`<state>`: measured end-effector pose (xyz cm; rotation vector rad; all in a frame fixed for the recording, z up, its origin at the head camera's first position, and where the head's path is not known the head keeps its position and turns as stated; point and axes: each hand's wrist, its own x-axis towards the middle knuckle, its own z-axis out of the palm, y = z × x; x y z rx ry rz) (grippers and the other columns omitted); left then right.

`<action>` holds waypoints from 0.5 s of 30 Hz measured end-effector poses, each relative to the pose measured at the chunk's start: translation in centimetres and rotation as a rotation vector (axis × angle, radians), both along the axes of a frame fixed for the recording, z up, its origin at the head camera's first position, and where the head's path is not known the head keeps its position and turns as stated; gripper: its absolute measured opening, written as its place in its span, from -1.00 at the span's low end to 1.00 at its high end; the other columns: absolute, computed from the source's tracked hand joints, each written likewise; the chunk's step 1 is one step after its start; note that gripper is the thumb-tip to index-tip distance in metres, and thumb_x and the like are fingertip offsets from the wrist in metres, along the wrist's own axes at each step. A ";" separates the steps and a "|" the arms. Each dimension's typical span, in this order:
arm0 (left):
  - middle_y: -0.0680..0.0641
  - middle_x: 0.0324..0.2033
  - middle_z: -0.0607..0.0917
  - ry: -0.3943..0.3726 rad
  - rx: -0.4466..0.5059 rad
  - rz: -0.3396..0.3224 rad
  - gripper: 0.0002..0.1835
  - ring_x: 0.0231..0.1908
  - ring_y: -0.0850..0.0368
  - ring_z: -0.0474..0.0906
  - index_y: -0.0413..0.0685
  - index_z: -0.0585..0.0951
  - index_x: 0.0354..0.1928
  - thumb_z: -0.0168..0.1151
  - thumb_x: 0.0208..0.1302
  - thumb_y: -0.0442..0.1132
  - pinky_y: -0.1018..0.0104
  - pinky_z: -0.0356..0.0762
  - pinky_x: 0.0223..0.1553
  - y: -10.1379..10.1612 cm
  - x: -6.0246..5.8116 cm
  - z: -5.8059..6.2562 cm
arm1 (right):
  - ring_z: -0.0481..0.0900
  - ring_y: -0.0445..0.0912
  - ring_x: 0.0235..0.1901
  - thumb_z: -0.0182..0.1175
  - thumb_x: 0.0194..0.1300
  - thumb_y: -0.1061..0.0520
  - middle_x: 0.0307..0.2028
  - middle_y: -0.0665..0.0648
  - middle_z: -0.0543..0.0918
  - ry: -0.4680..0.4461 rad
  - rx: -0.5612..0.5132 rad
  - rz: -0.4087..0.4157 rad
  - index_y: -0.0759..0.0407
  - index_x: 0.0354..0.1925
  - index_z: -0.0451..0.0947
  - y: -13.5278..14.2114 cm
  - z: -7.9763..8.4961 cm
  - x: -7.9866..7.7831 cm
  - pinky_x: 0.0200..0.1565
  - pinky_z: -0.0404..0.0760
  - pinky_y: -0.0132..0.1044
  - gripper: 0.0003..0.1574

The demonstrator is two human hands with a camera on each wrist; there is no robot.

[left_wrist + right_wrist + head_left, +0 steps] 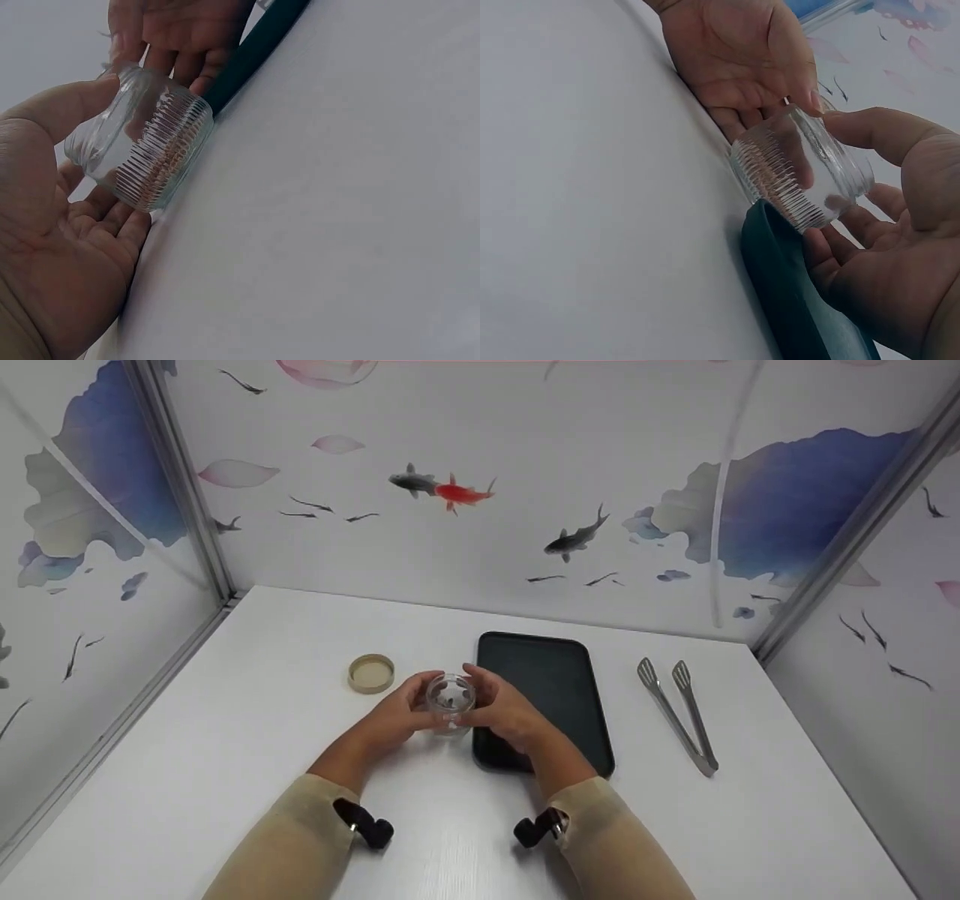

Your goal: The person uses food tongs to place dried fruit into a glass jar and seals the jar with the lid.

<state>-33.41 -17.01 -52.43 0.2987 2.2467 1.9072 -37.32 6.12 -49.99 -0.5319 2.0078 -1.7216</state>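
Note:
A clear glass jar (451, 694) with a ribbed lower wall stands roughly upright between my two hands, its mouth uncovered. My left hand (391, 718) grips it from the left and my right hand (511, 711) from the right, both thumbs on the near side and the fingers curving round the far side. In the left wrist view, reddish-brown tones show through the ribs of the jar (166, 146); whether these are contents or fingers behind cannot be told. The jar's base is at or close to the table, beside the left edge of a dark green tray (551, 682).
A round tan lid (371, 673) lies on the white table (225, 735), left of and beyond the jar. Metal tongs (681, 720) lie spread to the right of the tray. Printed wall panels (480, 562) border the table at the back and sides.

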 end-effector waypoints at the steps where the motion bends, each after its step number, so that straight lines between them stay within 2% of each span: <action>1: -0.06 0.60 0.39 0.001 -0.003 -0.001 -0.04 0.69 -0.05 0.14 0.04 0.24 0.65 0.55 0.29 -0.12 -0.11 0.07 0.70 0.0 0.0 0.0 | 0.44 0.10 0.50 0.56 0.16 0.32 0.56 0.15 0.41 0.007 0.013 0.004 0.04 0.71 0.08 -0.1 -0.1 0.0 0.57 0.41 0.11 0.33; 8: -0.09 0.60 0.37 0.019 0.001 -0.023 -0.05 0.68 -0.07 0.17 0.00 0.22 0.65 0.52 0.33 -0.17 -0.11 0.09 0.70 -0.1 0.2 0.2 | 0.41 0.09 0.53 0.64 0.17 0.14 0.57 0.15 0.40 0.068 0.088 0.003 0.04 0.71 0.08 -0.6 -0.6 0.3 0.55 0.44 0.09 0.34; 15: -0.08 0.60 0.38 0.019 0.005 -0.016 -0.08 0.69 -0.07 0.15 0.06 0.26 0.64 0.53 0.33 -0.16 -0.11 0.08 0.70 -0.2 0.1 0.0 | 0.43 0.08 0.51 0.66 0.15 0.09 0.53 0.11 0.46 0.132 0.180 -0.055 -0.09 0.64 0.24 -1.3 -1.0 0.5 0.55 0.44 0.11 0.23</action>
